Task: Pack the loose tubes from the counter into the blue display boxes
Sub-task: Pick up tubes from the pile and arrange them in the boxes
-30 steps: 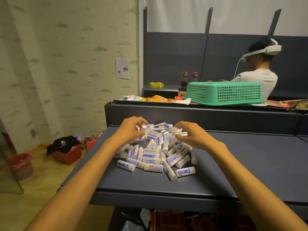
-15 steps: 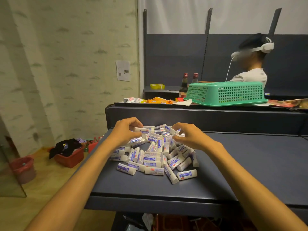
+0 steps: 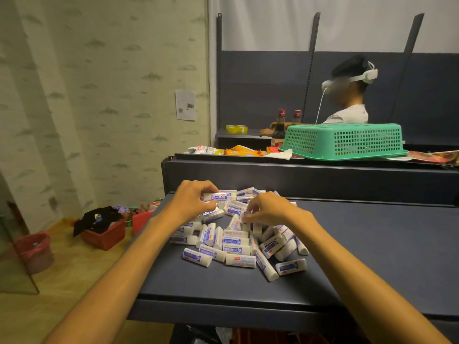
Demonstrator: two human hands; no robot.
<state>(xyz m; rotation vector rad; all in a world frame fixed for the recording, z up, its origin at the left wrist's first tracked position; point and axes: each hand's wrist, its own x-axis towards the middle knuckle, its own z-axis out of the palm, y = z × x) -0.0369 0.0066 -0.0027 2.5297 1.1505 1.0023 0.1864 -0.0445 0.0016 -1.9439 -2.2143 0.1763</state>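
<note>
Tubes point(image 3: 236, 240), white with blue labels, lie in a loose pile on the dark counter point(image 3: 372, 244), and both hands are in the far half of that pile. Left hand point(image 3: 191, 201) has its fingers and thumb curled round one tube point(image 3: 215, 196) at the far left edge of the pile, holding it level just above the others. Right hand point(image 3: 269, 211) has its fingertips curled down and pinched onto tubes in the middle of the pile; exactly which one it grips is hidden under the fingers. Both forearms reach in from the near edge of the counter, either side of the pile. Nearest that edge, a few tubes lie singly, apart from the heap. Beyond the pile a raised dark shelf carries an upturned green basket point(image 3: 345, 141), some snack packets point(image 3: 242, 151) and two dark bottles point(image 3: 279, 127). Behind the basket sits another person point(image 3: 350, 112) wearing a white headset. Left of the pile, down on the floor, stand a red crate point(image 3: 105, 235) with dark cloth in it and a red bucket point(image 3: 34, 252)
</note>
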